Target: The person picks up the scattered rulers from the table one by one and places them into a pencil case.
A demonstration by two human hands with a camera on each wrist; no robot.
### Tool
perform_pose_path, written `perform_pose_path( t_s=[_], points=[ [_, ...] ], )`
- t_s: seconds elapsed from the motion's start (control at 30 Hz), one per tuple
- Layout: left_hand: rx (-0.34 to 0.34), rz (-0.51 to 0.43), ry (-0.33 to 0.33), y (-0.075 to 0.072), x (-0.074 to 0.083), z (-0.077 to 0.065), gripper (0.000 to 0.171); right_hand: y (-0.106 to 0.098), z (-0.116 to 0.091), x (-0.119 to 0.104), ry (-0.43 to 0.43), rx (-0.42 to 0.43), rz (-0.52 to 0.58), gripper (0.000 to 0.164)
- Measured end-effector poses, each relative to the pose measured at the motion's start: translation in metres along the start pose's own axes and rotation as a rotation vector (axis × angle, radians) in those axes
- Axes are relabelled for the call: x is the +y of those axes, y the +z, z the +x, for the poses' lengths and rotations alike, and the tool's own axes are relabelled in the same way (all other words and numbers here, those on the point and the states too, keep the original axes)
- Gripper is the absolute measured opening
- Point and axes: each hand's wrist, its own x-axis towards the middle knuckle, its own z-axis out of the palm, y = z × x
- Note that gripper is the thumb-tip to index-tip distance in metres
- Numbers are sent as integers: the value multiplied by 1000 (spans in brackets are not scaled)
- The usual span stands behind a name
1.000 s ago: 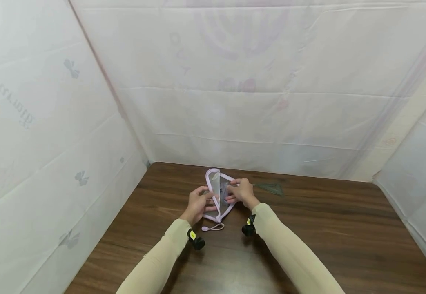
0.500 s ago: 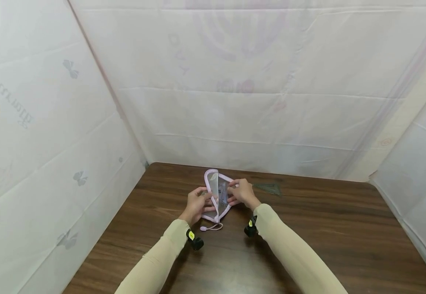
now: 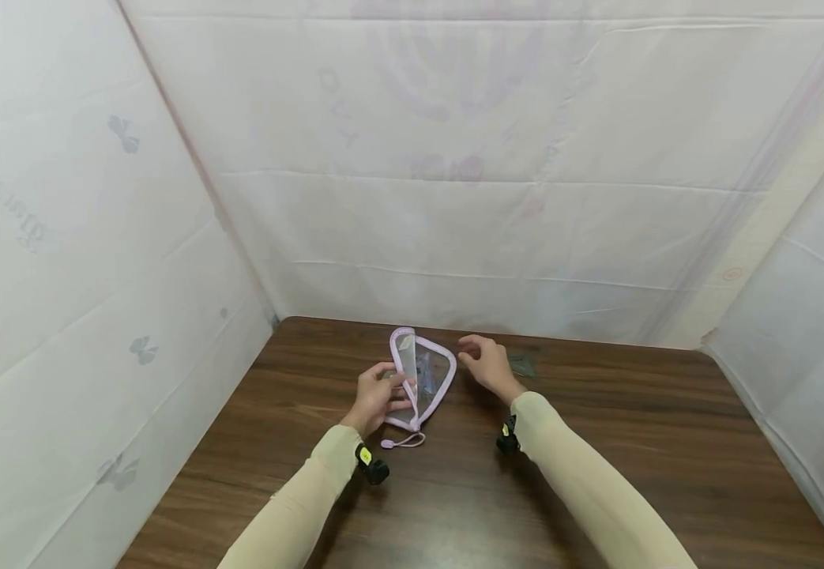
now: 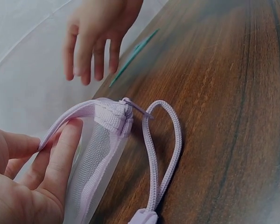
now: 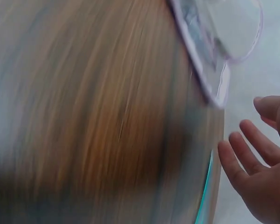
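Observation:
A see-through zip pouch with lilac trim [image 3: 449,378] lies spread on the table, its near flap lifted. My left hand [image 3: 376,395] pinches that flap's edge between thumb and fingers; the left wrist view shows fingers behind the lilac zip edge [image 4: 81,109]. Inside the pouch sits a clear, bluish item [image 3: 427,375] whose kind I cannot make out. My right hand [image 3: 488,365] hovers right of the pouch, touching nothing, its fingers loosely bent and apart. Beyond its wrist lies a translucent green set square [image 3: 523,365], partly hidden by the hand; the right wrist view catches its thin bright edge [image 5: 205,186].
A lilac cord pull [image 3: 404,442] trails from the pouch's zip toward me. The dark wooden table [image 3: 596,442] ends at a pale cloth wall [image 3: 497,292] close behind the pouch. More cloth [image 3: 134,316] hangs along the left side.
My right hand has let go of the pouch's right side and moved right, nearer the green set square, covering part of it. My left hand keeps its pinch on the flap.

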Motion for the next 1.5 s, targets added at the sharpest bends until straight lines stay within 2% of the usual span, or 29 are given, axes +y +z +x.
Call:
perform_pose_path(
  t_s=[0.37,0.67,0.97,1.3,1.5],
  points=[
    [-17,-4,-11,3,-1,0,30,-45,-8,36,-38,-44,-171,38],
    [-21,5,-8,5,1,1,31,-76,-11,54,25,-207,-277,45],
    [3,-3,-8,5,-3,-1,27,-88,-16,65,25,-360,-337,50],
    [16,-8,-4,6,-2,-2,28,-93,-15,68,15,-373,-378,52],
    [14,-9,-15,6,-3,-4,27,-90,-13,72,1,-347,-395,50]
  ],
)
